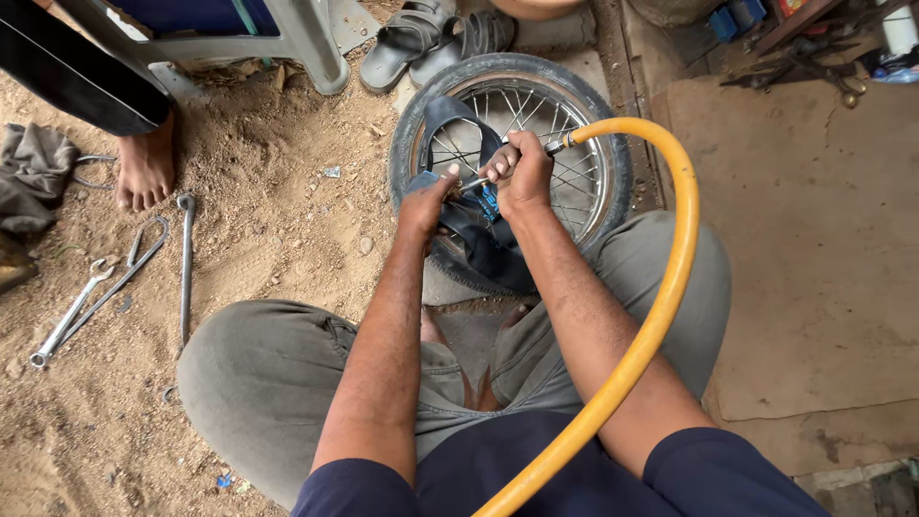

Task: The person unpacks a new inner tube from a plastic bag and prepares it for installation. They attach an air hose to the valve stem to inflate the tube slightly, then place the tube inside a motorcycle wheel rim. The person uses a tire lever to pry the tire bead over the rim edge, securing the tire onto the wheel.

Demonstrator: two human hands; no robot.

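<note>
While I squat on the sandy floor (pixel 278 220), my right hand (pixel 522 172) is clenched around the metal nozzle (pixel 557 146) at the end of the yellow hose (pixel 661 306), which loops out to my right and back down past my right arm. My left hand (pixel 426 201) pinches the black inner tube (pixel 479 235) just beside the nozzle, thumb up, its grip closed on the rubber. That tube droops out of the spoked wheel (pixel 584 182), which lies flat in front of my knees with its tyre (pixel 407 134) on. Well off to my left lie two long tyre levers (pixel 185 268) and a spanner (pixel 72 316) in the dirt, near another person's bare foot (pixel 145 168). A pair of grey sandals (pixel 431 38) sits beyond the wheel.
</note>
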